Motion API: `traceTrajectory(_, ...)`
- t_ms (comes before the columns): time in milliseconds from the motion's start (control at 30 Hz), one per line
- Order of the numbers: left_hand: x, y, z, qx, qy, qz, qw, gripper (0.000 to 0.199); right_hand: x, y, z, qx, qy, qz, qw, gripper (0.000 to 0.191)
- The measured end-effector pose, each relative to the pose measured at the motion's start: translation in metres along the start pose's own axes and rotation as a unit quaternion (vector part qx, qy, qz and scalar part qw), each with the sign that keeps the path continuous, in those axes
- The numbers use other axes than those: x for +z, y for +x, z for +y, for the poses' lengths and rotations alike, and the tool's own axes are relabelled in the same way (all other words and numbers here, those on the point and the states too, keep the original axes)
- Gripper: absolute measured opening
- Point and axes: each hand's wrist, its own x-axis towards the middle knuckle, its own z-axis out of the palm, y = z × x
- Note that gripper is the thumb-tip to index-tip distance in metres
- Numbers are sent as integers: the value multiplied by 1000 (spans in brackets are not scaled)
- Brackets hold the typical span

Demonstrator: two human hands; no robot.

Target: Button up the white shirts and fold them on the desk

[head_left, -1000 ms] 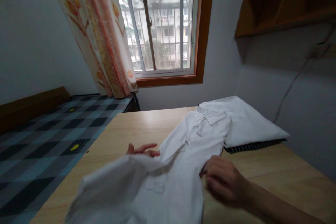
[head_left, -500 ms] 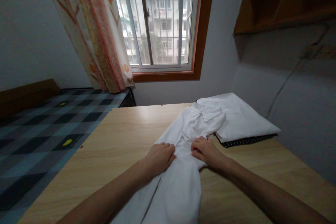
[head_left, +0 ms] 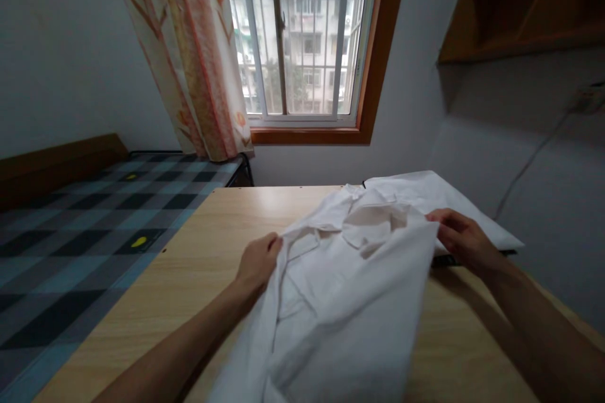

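Note:
A white collared garment, which looks like a shirt [head_left: 350,315], lies lengthwise over the wooden table, its collar end toward the window. My left hand [head_left: 259,259] is closed on its left edge, fingers curled around the cloth. On the opposite side my right hand [head_left: 460,236] pinches the right edge and holds it raised off the table. Between the hands the fabric is spread and partly lifted, with loose folds around the collar. The shirt's near end runs out of the bottom of the view.
Behind my right hand lies a folded white cloth [head_left: 425,184] on a dark item with a black edge. The wooden table [head_left: 189,277] stands beside a bed with a checked cover [head_left: 89,233]. A window [head_left: 302,44], a curtain [head_left: 193,63] and a wall shelf [head_left: 520,19] surround it.
My hands have moved apart, left hand to the left and right hand to the right and up. The shirt, narrow and bunched before, is now pulled wide with its right edge lifted.

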Motion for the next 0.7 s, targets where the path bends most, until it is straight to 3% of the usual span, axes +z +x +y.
traceTrajectory(67,-15,3,-18,-89,-163,80,979,31,-29,-10,13,32,-67,8,997,36)
traceTrajectory(100,-24,3,-27,-109,-202,90,969,32,-40,-15,19,50,-106,-7,993,37)
traceTrajectory(200,-47,-2,-40,-75,-122,74,987,37,-59,-23,34,60,-236,-37,969,34)
traceTrajectory(267,-57,-7,-33,-28,-26,102,994,37,-56,-20,33,5,-327,6,945,31)
traceTrajectory(333,-58,-10,-14,38,28,137,989,36,-38,-13,22,-76,-402,60,911,31)
traceTrajectory(400,-50,-10,9,152,67,91,982,37,-10,-9,4,-160,-444,49,880,35)
traceTrajectory(467,-32,-8,27,279,113,-19,953,49,24,-8,-11,-221,-469,-62,853,44)
traceTrajectory(533,-9,-5,37,358,150,-130,912,66,56,-10,-16,-246,-497,-178,813,56)
traceTrajectory(600,15,-2,37,380,162,-191,891,58,79,-13,-9,-231,-531,-250,776,54)
traceTrajectory(700,36,0,29,355,165,-197,899,31,95,-14,8,-179,-559,-298,753,22)
